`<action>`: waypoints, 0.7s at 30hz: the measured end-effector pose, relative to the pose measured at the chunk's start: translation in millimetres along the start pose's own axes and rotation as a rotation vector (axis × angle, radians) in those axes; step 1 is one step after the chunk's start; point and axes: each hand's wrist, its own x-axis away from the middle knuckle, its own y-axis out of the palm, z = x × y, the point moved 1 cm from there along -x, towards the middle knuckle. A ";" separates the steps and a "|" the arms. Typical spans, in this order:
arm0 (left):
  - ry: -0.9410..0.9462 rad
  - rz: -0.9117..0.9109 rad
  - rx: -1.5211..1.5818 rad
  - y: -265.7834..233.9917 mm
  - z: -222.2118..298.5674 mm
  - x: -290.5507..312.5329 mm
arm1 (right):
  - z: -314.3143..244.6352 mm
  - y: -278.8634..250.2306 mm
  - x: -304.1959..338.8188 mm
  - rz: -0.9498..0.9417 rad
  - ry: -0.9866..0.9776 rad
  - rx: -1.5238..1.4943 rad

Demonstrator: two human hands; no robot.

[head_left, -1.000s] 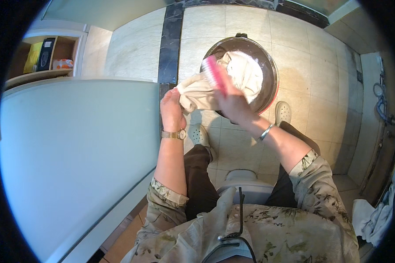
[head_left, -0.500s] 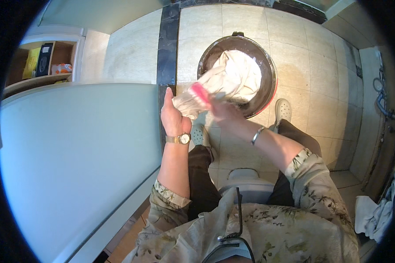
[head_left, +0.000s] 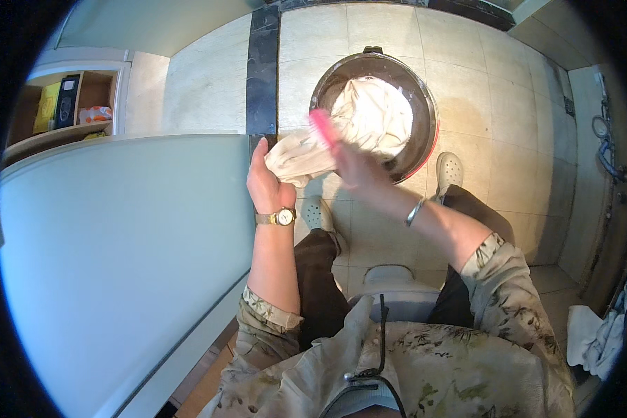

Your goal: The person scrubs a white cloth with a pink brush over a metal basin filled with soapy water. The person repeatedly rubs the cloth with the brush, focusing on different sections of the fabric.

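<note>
**Holding pink brush crosswise to pale cloth**

Gripping brush in right hand, pointing up-left, contact with cloth unclear; grasping cloth's near end in left hand, with its length running up-right from there into tub.

Pale tiled floor, dark round basin standing on it, two light clogs nearby
</note>
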 end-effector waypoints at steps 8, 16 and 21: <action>-0.052 -0.029 -0.064 1.1 26.1 4.0 | 53.2 -27.2 -18.5 0.160 0.114 0.085; -0.076 -0.045 -0.451 -18.4 20.4 -6.1 | 69.2 10.3 -40.0 0.429 0.112 -0.505; 0.085 0.100 -0.428 -31.5 28.7 -9.4 | 31.2 -49.1 -45.5 0.434 0.035 -0.774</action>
